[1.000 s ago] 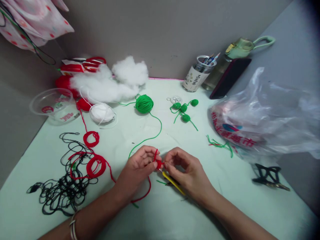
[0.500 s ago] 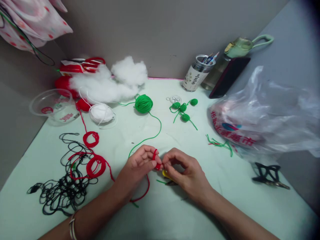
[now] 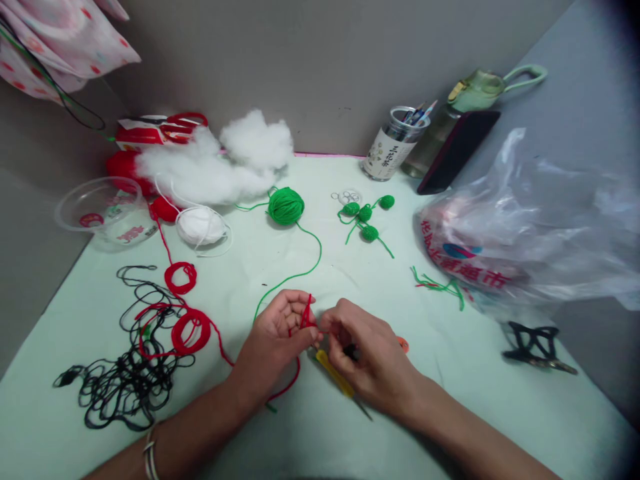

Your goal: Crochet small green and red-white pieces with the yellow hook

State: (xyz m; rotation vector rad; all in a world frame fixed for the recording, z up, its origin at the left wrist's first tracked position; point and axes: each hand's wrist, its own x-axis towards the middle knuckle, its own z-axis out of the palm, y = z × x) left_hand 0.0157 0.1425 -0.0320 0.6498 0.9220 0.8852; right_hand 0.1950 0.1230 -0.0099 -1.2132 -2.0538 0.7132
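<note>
While the left hand (image 3: 280, 333) pinches red yarn (image 3: 306, 320) between thumb and fingers, the strand crosses above its thumb. Right hand (image 3: 373, 350) curled alongside; can't tell what it pinches.

Dark object (image 3: 351, 351) mostly hidden by right hand (image 3: 373, 350), spotted cloth (image 3: 67, 43) cut off

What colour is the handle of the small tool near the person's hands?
The tool's handle is yellow, clearest in the head view.

Orange-ended tool (image 3: 403, 344) now in right hand (image 3: 373, 357)
</note>
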